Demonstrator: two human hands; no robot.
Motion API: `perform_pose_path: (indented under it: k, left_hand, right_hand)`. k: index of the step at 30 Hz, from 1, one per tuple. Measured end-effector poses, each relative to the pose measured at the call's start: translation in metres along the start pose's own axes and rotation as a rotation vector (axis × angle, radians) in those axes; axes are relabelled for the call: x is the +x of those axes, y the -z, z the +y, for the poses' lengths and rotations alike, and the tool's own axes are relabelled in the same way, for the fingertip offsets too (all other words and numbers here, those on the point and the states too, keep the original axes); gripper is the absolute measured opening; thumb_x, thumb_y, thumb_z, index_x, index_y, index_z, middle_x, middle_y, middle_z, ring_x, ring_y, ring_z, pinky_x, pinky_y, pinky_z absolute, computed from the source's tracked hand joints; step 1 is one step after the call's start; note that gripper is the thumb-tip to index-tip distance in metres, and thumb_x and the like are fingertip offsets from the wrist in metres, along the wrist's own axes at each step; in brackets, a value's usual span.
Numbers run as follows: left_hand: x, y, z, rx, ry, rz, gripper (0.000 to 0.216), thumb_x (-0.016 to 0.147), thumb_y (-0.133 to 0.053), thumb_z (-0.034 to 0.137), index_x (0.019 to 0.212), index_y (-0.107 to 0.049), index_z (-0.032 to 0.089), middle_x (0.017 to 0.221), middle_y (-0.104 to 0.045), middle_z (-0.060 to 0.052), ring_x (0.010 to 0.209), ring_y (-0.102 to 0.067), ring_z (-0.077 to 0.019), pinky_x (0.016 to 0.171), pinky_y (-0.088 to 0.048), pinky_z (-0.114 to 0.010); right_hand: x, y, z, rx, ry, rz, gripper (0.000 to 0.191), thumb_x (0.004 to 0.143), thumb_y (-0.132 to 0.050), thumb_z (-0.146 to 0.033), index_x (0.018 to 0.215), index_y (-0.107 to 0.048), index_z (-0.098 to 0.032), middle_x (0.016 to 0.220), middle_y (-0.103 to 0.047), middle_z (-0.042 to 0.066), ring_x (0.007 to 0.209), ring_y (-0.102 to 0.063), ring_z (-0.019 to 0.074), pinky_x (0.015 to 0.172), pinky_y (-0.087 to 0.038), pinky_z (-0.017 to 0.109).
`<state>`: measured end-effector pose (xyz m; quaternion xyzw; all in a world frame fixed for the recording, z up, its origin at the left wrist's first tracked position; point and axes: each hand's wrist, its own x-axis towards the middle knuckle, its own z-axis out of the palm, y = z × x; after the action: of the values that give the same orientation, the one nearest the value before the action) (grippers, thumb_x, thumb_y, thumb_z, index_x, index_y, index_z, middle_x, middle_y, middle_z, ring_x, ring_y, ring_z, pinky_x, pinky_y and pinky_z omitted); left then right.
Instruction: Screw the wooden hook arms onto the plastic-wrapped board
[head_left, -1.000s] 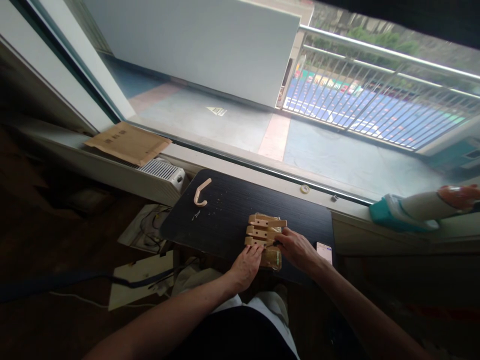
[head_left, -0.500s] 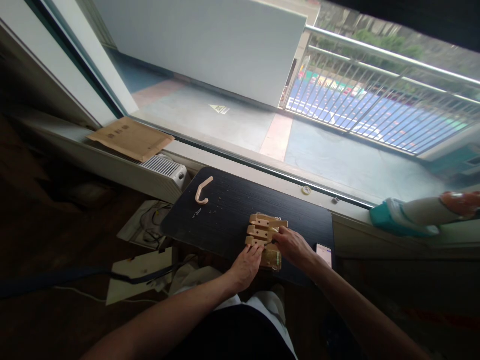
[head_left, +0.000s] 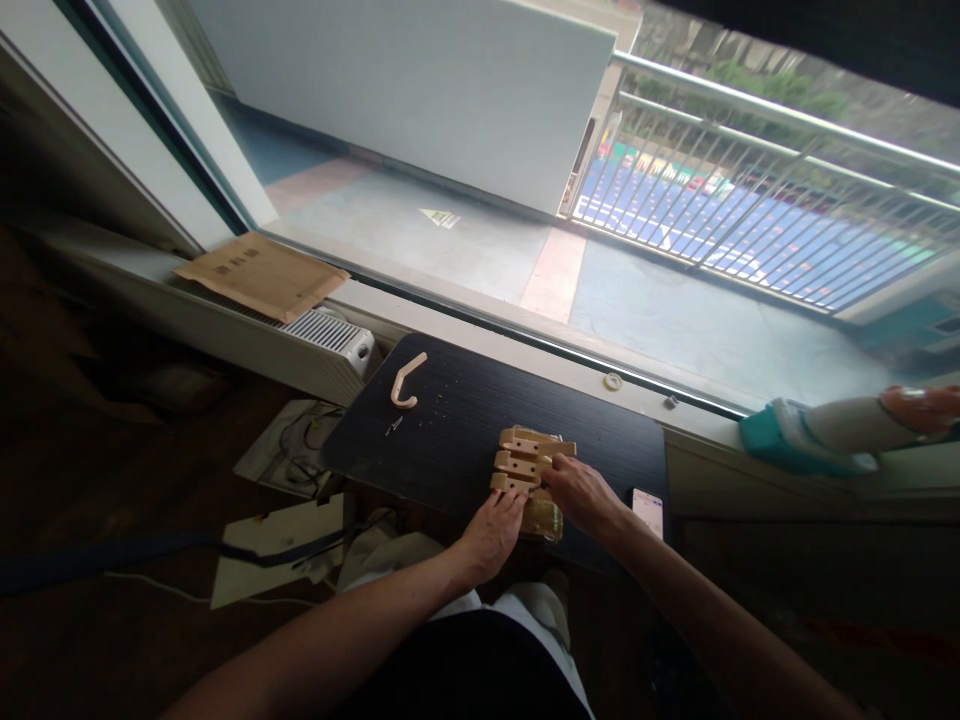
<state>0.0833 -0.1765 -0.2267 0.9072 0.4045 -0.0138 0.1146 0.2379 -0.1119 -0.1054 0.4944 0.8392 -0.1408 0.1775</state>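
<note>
A small dark table stands by a large window. On its near right part lies a stack of light wooden pieces with small holes. My left hand rests with its fingers flat on the near edge of the stack. My right hand is pinched over the stack's right side; what it pinches is too small to name. A curved wooden hook lies alone at the table's far left, with tiny screws scattered near it.
A phone lies at the table's right edge. A white radiator with a brown envelope on it stands to the left. Papers and cables lie on the floor. A teal and white object rests on the sill at right.
My right hand has slid slightly left along the wooden stack. The view shifted a little. The left hand has stayed put.
</note>
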Motion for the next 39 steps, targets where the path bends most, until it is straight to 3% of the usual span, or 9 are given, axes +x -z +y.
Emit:
perform_pose_path:
  k: [17,27,33,39]
  left_hand:
    - [0.000,0.000,0.001,0.009,0.004,0.015,0.051,0.085,-0.035,0.016,0.135,-0.041,0.009,0.140,-0.042,-0.013,0.130,-0.034,-0.0245,0.105,-0.029,-0.040]
    - [0.000,0.002,0.001,0.016,0.007,-0.016,0.051,0.083,-0.037,0.016,0.133,-0.042,0.005,0.142,-0.039,-0.013,0.130,-0.033,-0.0258,0.104,-0.029,-0.040]
    - [-0.001,0.004,0.001,-0.013,0.010,-0.023,0.054,0.083,-0.037,0.018,0.134,-0.039,0.002,0.143,-0.038,-0.013,0.129,-0.033,-0.0254,0.105,-0.029,-0.039]
    - [0.000,0.004,0.001,0.013,0.010,-0.022,0.053,0.082,-0.040,0.018,0.133,-0.042,0.005,0.143,-0.039,-0.012,0.129,-0.035,-0.0247,0.104,-0.031,-0.039]
  right_hand:
    - [0.003,0.003,-0.010,-0.059,0.062,0.015,0.026,0.087,-0.043,-0.010,0.098,-0.066,-0.015,0.105,-0.060,0.012,0.094,-0.057,0.0204,0.076,-0.046,0.027]
    - [0.013,-0.002,-0.006,-0.090,0.017,-0.019,0.026,0.086,-0.042,-0.011,0.093,-0.067,-0.015,0.095,-0.064,0.011,0.086,-0.062,0.0202,0.073,-0.047,0.027]
    - [0.002,0.008,-0.003,-0.046,0.050,0.014,0.025,0.087,-0.043,-0.015,0.103,-0.062,-0.020,0.097,-0.063,0.008,0.085,-0.062,0.0178,0.069,-0.046,0.025]
    - [-0.002,0.021,-0.004,-0.053,0.050,-0.077,0.026,0.088,-0.042,-0.013,0.100,-0.064,-0.018,0.101,-0.065,0.008,0.093,-0.060,0.0183,0.076,-0.044,0.025]
